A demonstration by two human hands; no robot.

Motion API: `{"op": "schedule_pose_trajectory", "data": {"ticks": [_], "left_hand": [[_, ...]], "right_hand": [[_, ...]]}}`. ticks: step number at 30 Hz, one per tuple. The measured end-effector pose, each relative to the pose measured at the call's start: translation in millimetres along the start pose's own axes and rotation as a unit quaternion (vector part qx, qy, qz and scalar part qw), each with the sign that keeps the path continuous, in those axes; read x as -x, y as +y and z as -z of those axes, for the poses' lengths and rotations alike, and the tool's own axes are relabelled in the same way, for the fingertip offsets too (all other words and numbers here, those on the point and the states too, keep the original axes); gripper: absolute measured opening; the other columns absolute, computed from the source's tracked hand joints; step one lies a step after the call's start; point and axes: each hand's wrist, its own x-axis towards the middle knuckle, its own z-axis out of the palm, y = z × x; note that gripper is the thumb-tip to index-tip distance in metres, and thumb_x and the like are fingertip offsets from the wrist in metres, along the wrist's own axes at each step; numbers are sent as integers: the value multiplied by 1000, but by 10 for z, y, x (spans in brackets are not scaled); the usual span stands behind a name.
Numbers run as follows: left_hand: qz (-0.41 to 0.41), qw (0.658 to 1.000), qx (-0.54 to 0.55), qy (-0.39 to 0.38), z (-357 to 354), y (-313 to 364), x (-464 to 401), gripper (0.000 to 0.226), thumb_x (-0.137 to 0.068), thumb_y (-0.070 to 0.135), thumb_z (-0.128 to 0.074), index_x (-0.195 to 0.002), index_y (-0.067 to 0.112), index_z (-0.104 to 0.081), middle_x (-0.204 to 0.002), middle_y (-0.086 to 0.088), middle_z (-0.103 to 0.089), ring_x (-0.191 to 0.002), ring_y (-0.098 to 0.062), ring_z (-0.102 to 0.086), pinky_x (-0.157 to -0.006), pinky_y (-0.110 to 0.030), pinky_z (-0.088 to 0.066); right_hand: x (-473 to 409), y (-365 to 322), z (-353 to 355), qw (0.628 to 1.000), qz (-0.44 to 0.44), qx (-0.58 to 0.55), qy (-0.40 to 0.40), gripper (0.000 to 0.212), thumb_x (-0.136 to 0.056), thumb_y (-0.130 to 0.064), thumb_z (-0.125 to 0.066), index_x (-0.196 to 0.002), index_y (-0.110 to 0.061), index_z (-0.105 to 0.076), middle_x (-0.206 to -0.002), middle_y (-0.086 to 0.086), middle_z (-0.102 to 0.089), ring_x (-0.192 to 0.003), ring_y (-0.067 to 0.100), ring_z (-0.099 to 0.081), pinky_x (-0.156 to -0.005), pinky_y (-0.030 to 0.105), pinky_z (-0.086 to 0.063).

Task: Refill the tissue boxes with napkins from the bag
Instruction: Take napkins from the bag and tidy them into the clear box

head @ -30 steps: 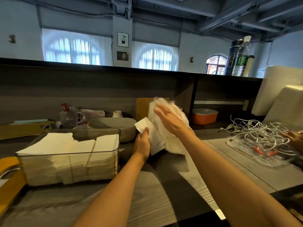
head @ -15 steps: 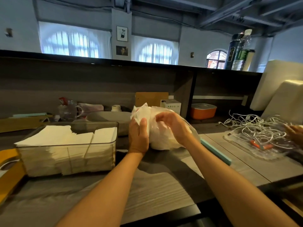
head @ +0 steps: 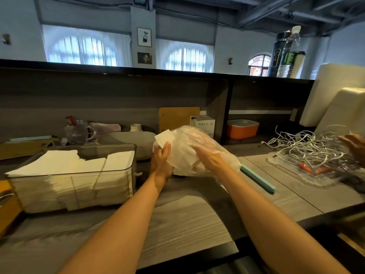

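The left hand (head: 161, 162) has its thumb up and pinches a white napkin (head: 164, 137) at the open left end of the bag (head: 194, 150); its other fingers lie behind the plastic and how far they curl cannot be told. The right hand (head: 209, 158) lies over the front of the bag with fingers spread and nearly straight, pressing on the plastic rather than closing round it.

There is one bag, clear and crumpled, with white napkins showing through it; their number cannot be told. It sits low over the bench (head: 177, 218), between the two hands, its long axis running left to right, the mouth toward the left hand and the napkin poking up and left out of it.

One clear box (head: 79, 182) stands on the bench to the left of the hands, near but apart from the left hand. It is open on top, its long side facing the camera, and it holds flat stacks of napkins up to about the rim.

A teal strip (head: 257, 179) lies on the bench just right of the bag, slanting away to the lower right. Farther right, one clear tray (head: 308, 175) carries a tangle of white cables (head: 308, 147), and another person's hand (head: 353, 144) shows at the right edge beside it. One orange tub (head: 242, 129) sits on the shelf behind.
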Motion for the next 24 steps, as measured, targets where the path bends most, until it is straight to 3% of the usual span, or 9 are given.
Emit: {"op": "schedule_pose_trajectory", "data": {"ticks": [2,5,9,12,13,17,20,22,24], "left_hand": [[14,1000,7,2,22,-33,-53,51,-107,20,-41,-154,10,-25,-156,-18,-30,-139,-30,-35,-108,-29,-26],[8,996,91,-6,31,39,-32,45,-107,34,-37,-145,12,-45,-135,-9,-54,-112,-18,-52,-89,-27,-39],[32,972,231,24,23,178,69,36,-105,35,-41,-129,12,-55,-112,0,-62,-105,-18,-58,-82,-25,-46],[-52,962,266,11,74,318,214,24,-108,25,-35,-106,20,-58,-93,5,-64,-82,-1,-67,-62,-13,-50],[-83,962,262,-2,85,358,263,25,-108,21,-33,-101,22,-57,-89,6,-64,-74,4,-66,-61,-11,-49],[-114,969,211,-67,75,441,381,21,-106,27,-37,-109,23,-57,-101,0,-63,-93,-9,-65,-79,-23,-54],[-50,977,179,-104,48,392,364,32,-98,45,-48,-111,20,-62,-112,-9,-68,-108,-28,-64,-97,-44,-52],[-29,984,152,-84,55,381,340,24,-101,42,-47,-104,21,-59,-111,-7,-65,-111,-28,-61,-101,-41,-47],[-22,988,126,-81,67,389,308,28,-104,40,-43,-110,17,-57,-112,-4,-62,-112,-24,-57,-100,-35,-43]], "right_hand": [[-67,7,-36,998,-7,60,-34,75,-93,-62,-48,-154,-27,-23,-160,3,-22,-146,27,-23,-118,41,-18],[-75,-60,-141,987,-63,111,-95,101,-73,-81,-53,-155,-31,-19,-162,3,-18,-146,30,-20,-120,46,-14],[-117,-52,-254,986,-74,125,-85,83,-92,-55,-56,-155,-16,-18,-158,11,-25,-142,30,-29,-114,37,-25],[-45,-130,-257,978,-74,170,-94,60,-99,-43,-51,-146,-10,-37,-145,12,-45,-130,28,-47,-98,31,-39],[-14,-127,-231,974,-72,185,-106,57,-101,-41,-47,-147,-11,-35,-146,10,-43,-133,29,-44,-101,33,-37],[156,-119,-63,964,-20,261,-54,65,-101,-35,-50,-153,-12,-18,-158,10,-19,-147,25,-17,-117,35,-14],[288,-103,32,973,37,227,-31,59,-96,-29,-61,-147,-13,-37,-149,8,-39,-137,25,-36,-108,30,-30],[386,-84,89,978,102,181,-31,58,-88,-26,-72,-140,-17,-47,-140,2,-51,-125,20,-50,-91,19,-39],[468,-104,124,961,130,238,-54,53,-89,-31,-70,-137,-22,-49,-130,-8,-53,-117,13,-50,-90,19,-39]]}}
